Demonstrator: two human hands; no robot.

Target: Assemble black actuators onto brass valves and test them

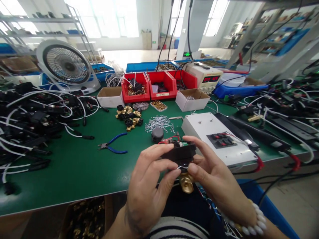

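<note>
Your left hand (147,179) and right hand (211,176) both grip the black valve part (179,153); pliers (112,146) at 10 o'clock.

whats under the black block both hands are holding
A brass fitting sticks out below the black block. Where they join is covered by the left hand and right hand.

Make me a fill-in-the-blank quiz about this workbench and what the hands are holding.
The left hand and right hand hold a black part with a ____ fitting below it.
The pliers on the table have ____ handles.
Three ____ bins stand at the back.
The fan stands at the table's ____ end.
Missing words: brass; blue; red; left.
</note>
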